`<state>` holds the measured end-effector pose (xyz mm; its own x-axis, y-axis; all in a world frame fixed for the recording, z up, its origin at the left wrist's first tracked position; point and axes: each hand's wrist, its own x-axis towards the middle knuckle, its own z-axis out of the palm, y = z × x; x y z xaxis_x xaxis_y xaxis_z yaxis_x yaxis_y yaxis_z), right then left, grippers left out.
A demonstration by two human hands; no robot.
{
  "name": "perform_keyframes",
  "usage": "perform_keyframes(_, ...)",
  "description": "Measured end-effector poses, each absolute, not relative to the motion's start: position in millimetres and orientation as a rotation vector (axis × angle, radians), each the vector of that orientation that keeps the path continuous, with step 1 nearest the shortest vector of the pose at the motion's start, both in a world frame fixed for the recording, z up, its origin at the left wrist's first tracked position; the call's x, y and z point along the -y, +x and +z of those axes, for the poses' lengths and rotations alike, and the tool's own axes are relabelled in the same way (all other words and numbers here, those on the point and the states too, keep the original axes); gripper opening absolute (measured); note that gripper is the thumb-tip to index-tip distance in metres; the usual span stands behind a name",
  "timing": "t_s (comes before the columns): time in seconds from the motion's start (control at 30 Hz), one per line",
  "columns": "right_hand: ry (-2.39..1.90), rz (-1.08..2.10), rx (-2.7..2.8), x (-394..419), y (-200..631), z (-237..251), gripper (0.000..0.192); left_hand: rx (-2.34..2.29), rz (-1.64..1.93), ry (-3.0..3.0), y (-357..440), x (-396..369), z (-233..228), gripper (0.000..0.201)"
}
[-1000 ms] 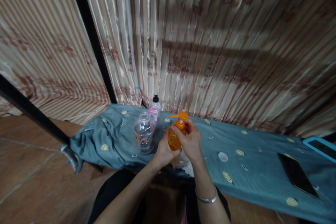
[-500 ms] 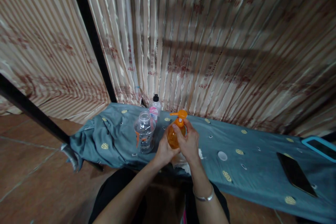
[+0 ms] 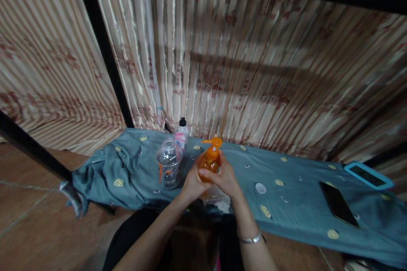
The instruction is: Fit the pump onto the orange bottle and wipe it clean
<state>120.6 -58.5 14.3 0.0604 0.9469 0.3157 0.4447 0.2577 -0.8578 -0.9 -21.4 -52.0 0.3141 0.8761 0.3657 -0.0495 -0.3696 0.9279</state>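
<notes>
Between both hands is an orange pump bottle (image 3: 209, 161), upright, its nozzle pointing left. My left hand (image 3: 194, 180) wraps the bottle's left and lower side. My right hand (image 3: 224, 173) grips it from the right, with the thumb across the front. A crumpled white tissue (image 3: 219, 200) lies on the cloth below the hands. To the left stands a clear, capless plastic bottle (image 3: 169, 169) with orange markings. Just behind it is a smaller clear bottle (image 3: 180, 137) with a pink label and black cap.
A blue-grey patterned cloth (image 3: 235, 161) covers the bench. On its right side lie a white round cap (image 3: 260, 188), a dark phone (image 3: 337, 205) and a blue-framed tablet-like device (image 3: 369, 175). A black post (image 3: 103, 46) rises at left; a striped curtain (image 3: 222, 72) hangs behind.
My right hand has slid down from the pump's neck onto the bottle body. The whole view has shifted, so the bench objects appear further left.
</notes>
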Motion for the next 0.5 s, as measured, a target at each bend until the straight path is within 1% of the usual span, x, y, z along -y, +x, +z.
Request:
perform_keyframes(0.23,-1.433,0.634,1.591,63,132,18,0.083,-0.644,1.199,1.639,1,15,-60,0.097)
perform_keyframes(0.43,-1.378,0.750,1.582,54,133,16,0.088,-0.648,1.228,1.569,6,10,-68,0.106)
perform_keyframes(0.5,-1.392,0.746,1.570,52,131,16,0.084,-0.658,1.240,1.553,7,9,-69,0.108)
